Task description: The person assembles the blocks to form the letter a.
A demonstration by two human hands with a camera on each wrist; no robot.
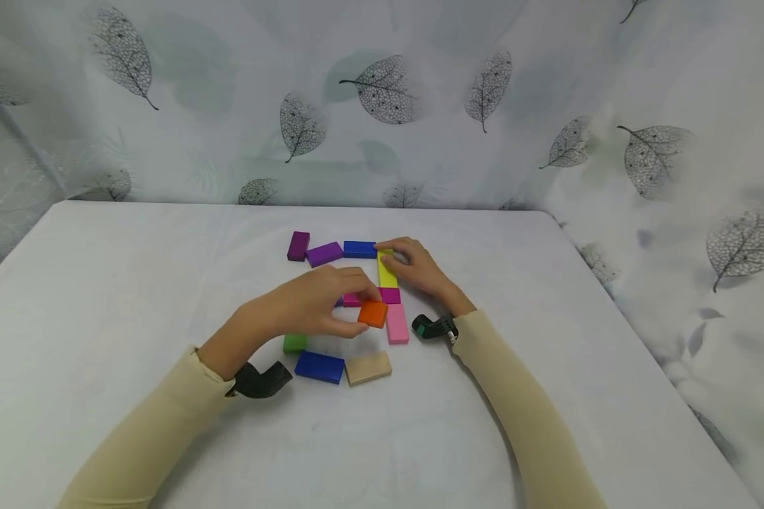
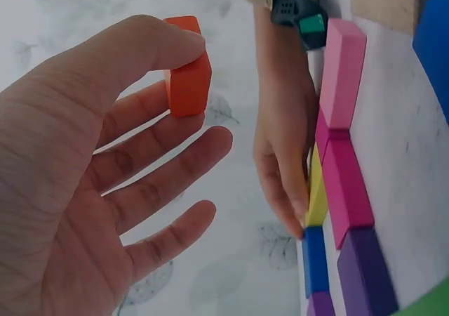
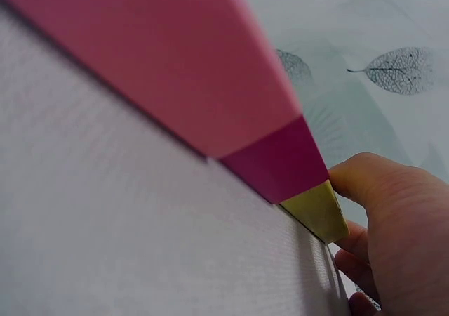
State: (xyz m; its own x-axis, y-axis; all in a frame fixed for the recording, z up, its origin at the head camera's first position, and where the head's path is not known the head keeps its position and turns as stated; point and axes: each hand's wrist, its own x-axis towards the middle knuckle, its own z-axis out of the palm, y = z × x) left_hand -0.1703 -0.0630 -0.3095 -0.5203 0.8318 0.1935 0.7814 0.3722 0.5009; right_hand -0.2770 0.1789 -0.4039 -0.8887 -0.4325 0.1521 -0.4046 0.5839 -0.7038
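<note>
Between thumb and fingertips my left hand (image 1: pixel 315 300) pinches an orange block (image 1: pixel 373 314), raised above the table; its other fingers are spread in the left wrist view. My right hand (image 1: pixel 420 268) holds a yellow block (image 1: pixel 387 270) lying on the table, thumb and fingers about its far part. The index fingertip reaches the corner where the yellow block meets a blue block (image 1: pixel 359 249). A magenta block (image 3: pixel 280 163) touches the yellow one's near end, and a pink block (image 1: pixel 397 324) follows it. My left hand partly hides another magenta block (image 2: pixel 348 189) and a purple block (image 2: pixel 366 274).
Two purple blocks (image 1: pixel 325 254) extend the row leftward at the back. Nearer me lie a green block (image 1: pixel 295 343), a dark blue block (image 1: pixel 320 367) and a plain wooden block (image 1: pixel 368 368). A white cloth (image 1: pixel 134 297) covers the table; leaf-patterned curtain (image 1: pixel 420 155) hangs behind.
</note>
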